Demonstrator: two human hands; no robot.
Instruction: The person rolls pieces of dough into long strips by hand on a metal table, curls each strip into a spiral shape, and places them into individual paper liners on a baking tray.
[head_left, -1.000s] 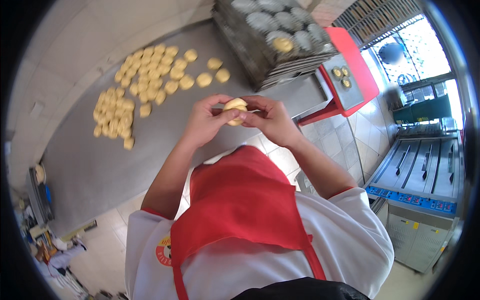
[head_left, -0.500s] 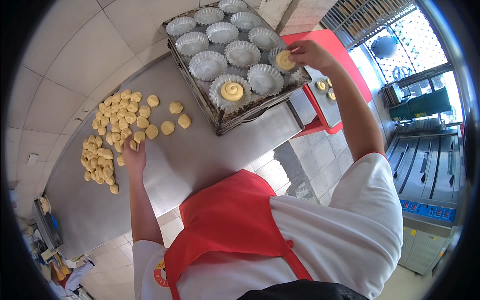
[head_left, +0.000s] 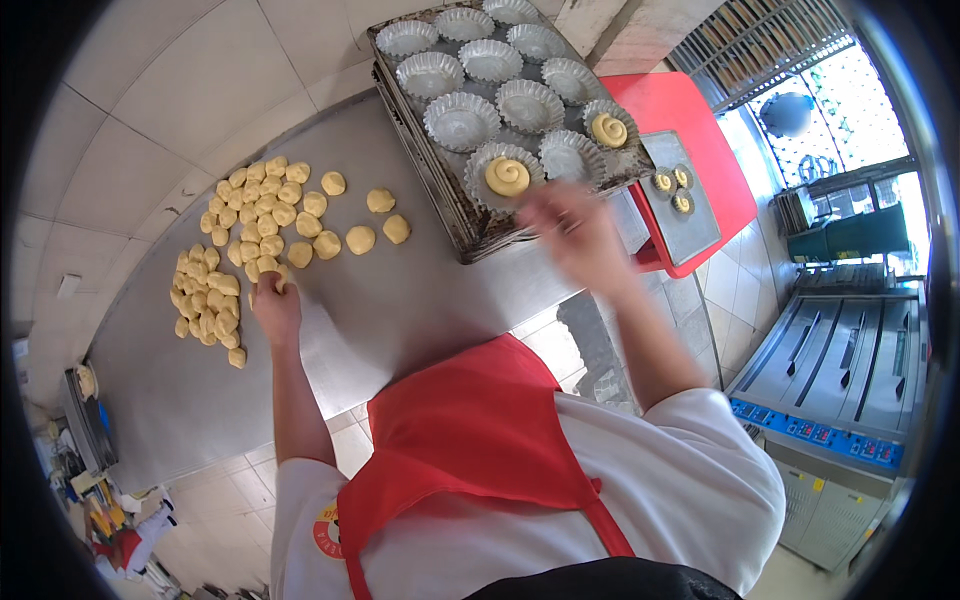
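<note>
My left hand (head_left: 274,306) reaches to the pile of small yellow dough pieces (head_left: 232,270) on the steel table (head_left: 400,300), its fingers closing on one piece (head_left: 268,282) at the pile's near edge. My right hand (head_left: 572,232) is blurred in front of the baking tray (head_left: 455,232), near a fluted mould holding a coiled dough swirl (head_left: 507,176). It appears to hold nothing. A second swirl (head_left: 609,130) sits in a mould at the tray's right side. The other fluted moulds (head_left: 462,120) are bare.
A small scale (head_left: 672,195) with three dough bits stands right of the tray, on a red surface (head_left: 680,110). A deck oven (head_left: 850,380) stands at the right. Clutter lies on the floor at lower left. White tiled wall runs behind the table.
My right hand has drawn back from the far right mould toward me, leaving a swirl there. My left hand stays at the dough pile, gripping a piece.
</note>
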